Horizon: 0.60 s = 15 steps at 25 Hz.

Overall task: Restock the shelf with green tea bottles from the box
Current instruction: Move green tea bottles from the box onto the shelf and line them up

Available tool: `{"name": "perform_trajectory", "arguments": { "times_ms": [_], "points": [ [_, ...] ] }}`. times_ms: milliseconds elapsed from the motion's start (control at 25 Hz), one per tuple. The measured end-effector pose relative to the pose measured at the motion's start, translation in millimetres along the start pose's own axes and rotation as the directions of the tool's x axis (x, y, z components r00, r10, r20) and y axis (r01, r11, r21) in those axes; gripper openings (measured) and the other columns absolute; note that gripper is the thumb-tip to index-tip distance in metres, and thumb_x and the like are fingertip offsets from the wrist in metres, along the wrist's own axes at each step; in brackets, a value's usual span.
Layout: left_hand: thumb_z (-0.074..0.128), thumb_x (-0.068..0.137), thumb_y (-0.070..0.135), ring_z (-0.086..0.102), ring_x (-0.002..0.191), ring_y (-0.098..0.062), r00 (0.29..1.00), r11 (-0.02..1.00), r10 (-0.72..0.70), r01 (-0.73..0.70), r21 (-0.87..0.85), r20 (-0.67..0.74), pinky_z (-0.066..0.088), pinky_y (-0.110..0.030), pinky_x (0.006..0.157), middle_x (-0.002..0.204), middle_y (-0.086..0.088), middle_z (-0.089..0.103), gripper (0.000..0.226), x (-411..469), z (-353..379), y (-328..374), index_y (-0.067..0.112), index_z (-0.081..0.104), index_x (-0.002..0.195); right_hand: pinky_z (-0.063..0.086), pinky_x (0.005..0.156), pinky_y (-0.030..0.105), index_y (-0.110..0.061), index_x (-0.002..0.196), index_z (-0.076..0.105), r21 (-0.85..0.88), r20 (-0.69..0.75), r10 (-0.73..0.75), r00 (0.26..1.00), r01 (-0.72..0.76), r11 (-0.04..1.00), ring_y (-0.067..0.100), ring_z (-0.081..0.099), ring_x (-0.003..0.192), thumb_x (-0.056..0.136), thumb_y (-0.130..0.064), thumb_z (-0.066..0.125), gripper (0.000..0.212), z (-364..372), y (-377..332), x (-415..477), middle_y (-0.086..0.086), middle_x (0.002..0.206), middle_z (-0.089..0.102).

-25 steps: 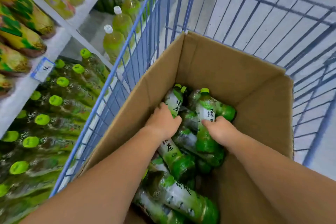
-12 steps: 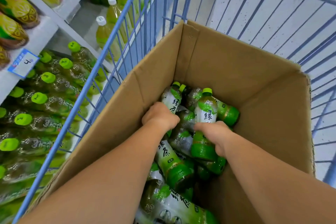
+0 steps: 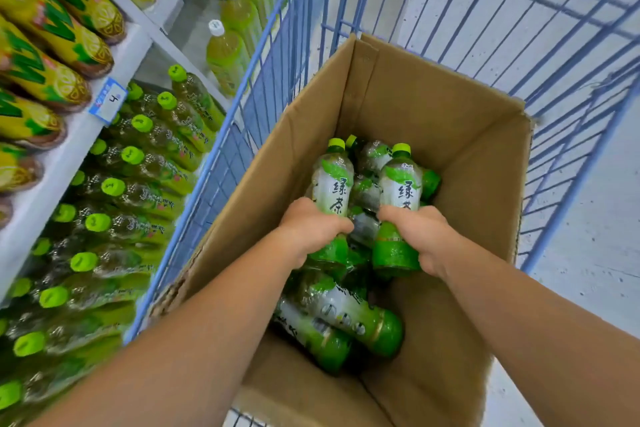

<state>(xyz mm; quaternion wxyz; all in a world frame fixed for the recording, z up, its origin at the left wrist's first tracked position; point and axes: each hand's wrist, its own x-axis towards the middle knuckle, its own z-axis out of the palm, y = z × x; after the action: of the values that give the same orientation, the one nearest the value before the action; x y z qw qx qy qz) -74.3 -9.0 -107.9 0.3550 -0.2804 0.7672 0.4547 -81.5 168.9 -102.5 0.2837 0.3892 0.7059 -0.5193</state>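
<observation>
Left hand (image 3: 311, 229) gripping bottle (image 3: 332, 184), right hand (image 3: 419, 236) likewise

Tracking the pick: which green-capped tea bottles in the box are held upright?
Left bottle, in the left hand, and right bottle, in the right hand; the loose bottles nearer lie on their sides.

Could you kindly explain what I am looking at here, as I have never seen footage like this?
There is no machine here: these are a person's two bare arms, filmed by a wide-angle camera worn on the head and looking down. A cardboard box sits in a blue wire cart beside a shop shelf of drinks. Loose bottles of green tea lie in the box. The left hand grips the left bottle and the right hand grips the right bottle.
</observation>
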Motion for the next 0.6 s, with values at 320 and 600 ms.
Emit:
{"name": "perform_trajectory", "arguments": {
  "times_ms": [320, 600],
  "points": [
    [0.075, 0.065, 0.032, 0.066, 0.073, -0.023, 0.99, 0.989, 0.132, -0.128, -0.073, 0.045, 0.046, -0.032, 0.063, 0.078, -0.003, 0.066, 0.031, -138.7, -28.0, -7.9, 0.011, 0.066, 0.085, 0.062, 0.073, 0.054, -0.012, 0.095, 0.073, -0.041, 0.08, -0.099, 0.992, 0.102, 0.994, 0.032, 0.074, 0.08, 0.07, -0.028, 0.077, 0.03, -43.3, -1.1, -142.7, 0.016, 0.095, 0.075],
    [0.077, 0.06, 0.036, 0.068, 0.079, -0.017, 0.952, 0.948, 0.306, -0.306, -0.089, -0.022, 0.052, -0.03, 0.06, 0.093, -0.001, 0.068, 0.046, -233.0, -49.6, -15.4, 0.023, 0.06, 0.1, 0.06, 0.072, 0.058, -0.022, 0.094, 0.071, -0.016, 0.051, -0.272, 0.961, 0.273, 0.962, 0.028, 0.074, 0.082, 0.072, -0.033, 0.075, 0.026, -58.5, 14.7, -235.7, 0.01, 0.093, 0.075]
  ]
}}
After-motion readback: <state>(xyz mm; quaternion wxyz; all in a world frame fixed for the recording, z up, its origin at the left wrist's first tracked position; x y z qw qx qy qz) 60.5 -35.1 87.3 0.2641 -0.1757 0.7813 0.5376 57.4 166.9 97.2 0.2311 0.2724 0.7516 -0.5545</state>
